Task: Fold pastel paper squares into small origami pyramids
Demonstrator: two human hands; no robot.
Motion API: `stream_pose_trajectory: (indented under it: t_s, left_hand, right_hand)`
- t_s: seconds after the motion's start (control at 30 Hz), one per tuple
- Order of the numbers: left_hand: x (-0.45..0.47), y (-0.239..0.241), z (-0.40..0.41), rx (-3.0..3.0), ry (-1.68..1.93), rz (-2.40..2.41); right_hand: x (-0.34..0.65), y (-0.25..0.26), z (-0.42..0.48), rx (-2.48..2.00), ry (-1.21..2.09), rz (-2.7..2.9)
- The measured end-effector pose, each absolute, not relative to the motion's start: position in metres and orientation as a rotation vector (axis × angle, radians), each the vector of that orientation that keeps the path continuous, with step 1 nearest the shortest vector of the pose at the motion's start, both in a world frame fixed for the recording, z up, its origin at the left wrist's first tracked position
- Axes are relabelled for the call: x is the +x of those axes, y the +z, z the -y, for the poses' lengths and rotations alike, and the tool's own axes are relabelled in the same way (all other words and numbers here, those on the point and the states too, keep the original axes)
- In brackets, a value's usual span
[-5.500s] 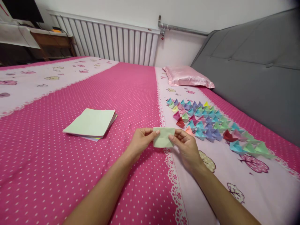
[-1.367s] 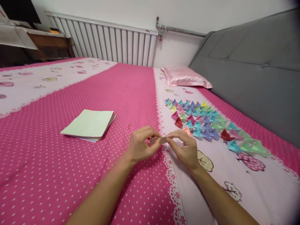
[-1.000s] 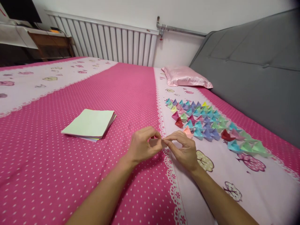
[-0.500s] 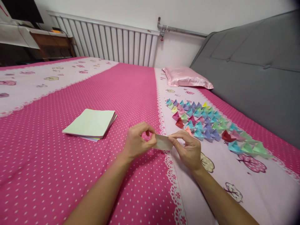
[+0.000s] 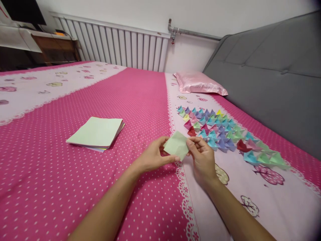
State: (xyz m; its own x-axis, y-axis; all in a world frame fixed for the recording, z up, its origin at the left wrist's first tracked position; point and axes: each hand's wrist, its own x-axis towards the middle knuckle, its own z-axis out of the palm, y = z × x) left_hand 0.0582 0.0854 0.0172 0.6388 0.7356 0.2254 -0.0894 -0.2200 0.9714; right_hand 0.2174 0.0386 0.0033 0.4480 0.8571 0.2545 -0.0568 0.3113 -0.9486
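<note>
A small pale green folded paper (image 5: 177, 144) is held up between my two hands, with its face turned toward me and one corner pointing up. My right hand (image 5: 202, 157) pinches its right corner between thumb and fingers. On the other side, my left hand (image 5: 156, 154) has its thumb along the lower edge and its fingers behind the sheet. Just beyond my right hand stand rows of small folded paper boats (image 5: 213, 134) in blue, green, purple, pink, red and yellow. To the left lies a stack of square paper (image 5: 96, 132), pale green on top.
Everything rests on a bed with a pink dotted cover (image 5: 140, 100). A shiny pink pillow (image 5: 199, 83) lies at the far right, against a grey padded headboard (image 5: 271, 63). A white radiator (image 5: 120, 43) runs along the wall behind.
The paper has turned from a narrow greyish strip to a green diamond facing me. My left hand has gone from a pinch at its corner to a wider hold along its lower left.
</note>
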Motion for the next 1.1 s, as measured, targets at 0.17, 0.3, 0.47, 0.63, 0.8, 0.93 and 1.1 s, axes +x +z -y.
stream_pose_trajectory:
  t_s: [0.17,0.3,0.47,0.63,0.8,0.93,1.1]
  left_hand:
    - [0.057,0.016,-0.09,1.407,0.871,-0.596]
    - [0.052,0.02,-0.094,1.278,1.026,-0.684]
    - [0.051,0.024,-0.093,1.221,1.034,-0.672]
    - [0.053,0.024,-0.092,1.164,1.001,-0.66]
    - [0.055,0.027,-0.089,1.13,0.951,-0.631]
    - [0.055,0.032,-0.085,1.136,0.948,-0.668]
    - [0.056,0.032,-0.084,1.194,0.922,-0.679]
  right_hand:
    - [0.215,0.005,-0.038,-1.075,0.824,0.877]
    - [0.213,0.008,-0.037,-1.099,0.898,0.905]
    - [0.211,0.009,-0.037,-1.113,1.059,0.952]
    - [0.212,0.008,-0.037,-1.062,1.206,0.832]
    - [0.212,0.007,-0.038,-1.0,1.292,0.725]
    - [0.212,0.007,-0.038,-0.977,1.296,0.718]
    - [0.21,0.006,-0.039,-1.009,1.263,0.805]
